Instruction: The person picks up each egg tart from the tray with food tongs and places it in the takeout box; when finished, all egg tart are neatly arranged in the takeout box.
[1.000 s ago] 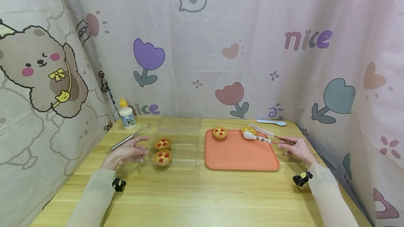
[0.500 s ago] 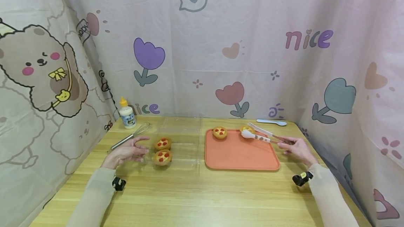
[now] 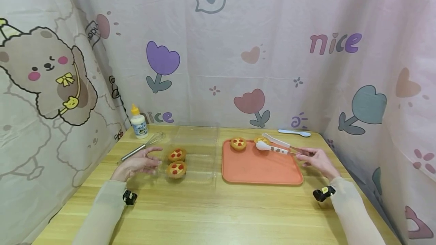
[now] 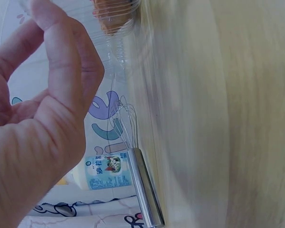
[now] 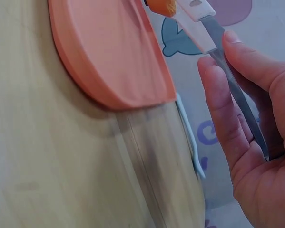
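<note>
My right hand [image 3: 318, 160] holds a pair of tongs [image 3: 279, 148] with white, brown-spotted ends and metal arms. Between the tong ends is a mini pizza tart [image 3: 261, 140], partly hidden by them, over the back edge of the orange tray [image 3: 262, 169]. Another tart [image 3: 238, 143] sits at the tray's back left corner. My left hand [image 3: 137, 164] grips the left edge of a clear plastic box [image 3: 201, 165] with curled fingers; the exact contact is hard to see. Inside the box, two tarts with red toppings, a rear tart [image 3: 176, 155] and a front tart [image 3: 176, 169], sit along its left side.
A whisk [image 3: 143, 148] lies behind my left hand, close to a yellow-capped bottle [image 3: 139, 124]. At the back right lies a pale blue spatula or spoon [image 3: 294, 133]. The box's clear lid [image 3: 195, 133] stands raised at the back. A patterned curtain surrounds the table.
The tongs and the tart between them have shifted slightly left over the tray, with my right hand following. My left hand and the box keep their place.
</note>
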Available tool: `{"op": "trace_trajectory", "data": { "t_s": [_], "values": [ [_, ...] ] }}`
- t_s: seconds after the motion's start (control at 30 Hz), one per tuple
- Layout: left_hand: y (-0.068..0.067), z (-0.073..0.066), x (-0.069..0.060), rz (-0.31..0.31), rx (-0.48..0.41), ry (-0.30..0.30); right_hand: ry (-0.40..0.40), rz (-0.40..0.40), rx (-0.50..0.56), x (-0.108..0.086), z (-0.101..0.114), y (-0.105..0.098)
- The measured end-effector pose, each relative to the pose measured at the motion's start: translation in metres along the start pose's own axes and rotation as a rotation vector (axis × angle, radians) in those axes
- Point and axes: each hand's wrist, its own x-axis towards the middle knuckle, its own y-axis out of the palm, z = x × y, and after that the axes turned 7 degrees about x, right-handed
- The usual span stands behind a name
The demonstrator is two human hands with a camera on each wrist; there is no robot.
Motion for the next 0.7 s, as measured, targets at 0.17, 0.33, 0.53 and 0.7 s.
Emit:
{"op": "trace_trajectory", "data": {
  "t_s": [0.17, 0.33, 0.53, 0.7],
  "values": [
    [0.003, -0.001, 0.001, -0.004, -0.002, 0.001, -0.011, 0.010, 0.006, 0.001, 0.002, 0.004],
    [0.003, -0.001, 0.002, -0.003, -0.013, 0.002, -0.021, 0.025, 0.011, 0.003, 0.004, 0.011],
    [0.001, -0.001, 0.000, 0.004, -0.010, 0.005, -0.036, 0.040, 0.022, 0.007, 0.008, 0.022],
    [0.000, -0.001, -0.001, -0.001, -0.004, 0.003, -0.057, 0.052, 0.011, 0.009, 0.012, 0.029]
  ]
}}
